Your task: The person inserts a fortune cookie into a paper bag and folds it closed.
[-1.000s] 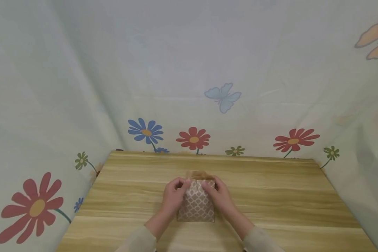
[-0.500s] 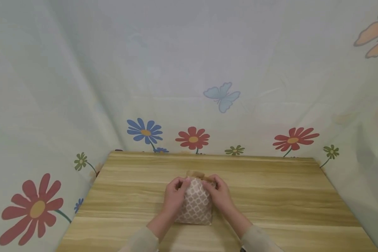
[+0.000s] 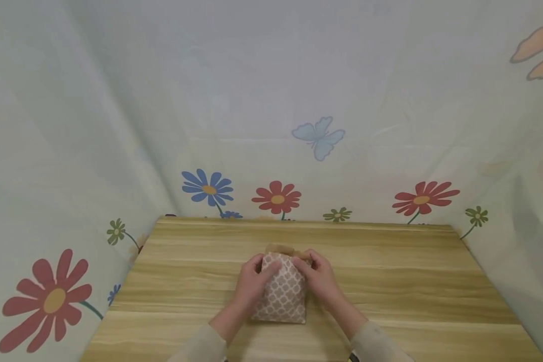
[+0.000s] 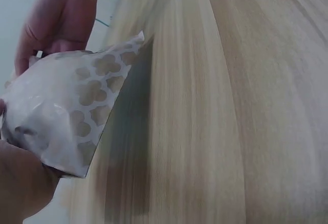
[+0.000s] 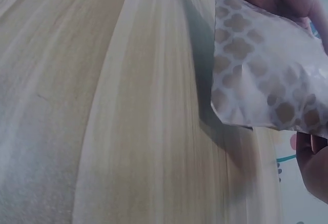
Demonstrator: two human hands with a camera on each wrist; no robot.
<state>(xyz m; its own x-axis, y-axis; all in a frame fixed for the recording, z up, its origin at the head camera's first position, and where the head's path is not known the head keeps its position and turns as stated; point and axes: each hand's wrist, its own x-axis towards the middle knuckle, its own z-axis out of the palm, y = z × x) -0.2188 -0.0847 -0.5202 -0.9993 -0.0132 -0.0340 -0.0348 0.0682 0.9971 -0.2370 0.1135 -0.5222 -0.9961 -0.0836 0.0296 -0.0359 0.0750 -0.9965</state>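
As left hand (image 3: pixel 250 282) and right hand (image 3: pixel 320 275) pinch the bag (image 3: pixel 281 295), step looks like working its top. Next move likely needs even grip.

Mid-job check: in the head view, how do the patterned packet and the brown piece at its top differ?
The patterned packet carries a pale lattice print; the brown piece looks plain. The patterned packet shows a broad face, while the brown piece shows only as a narrow strip beyond its far edge. Both share brownish tones.
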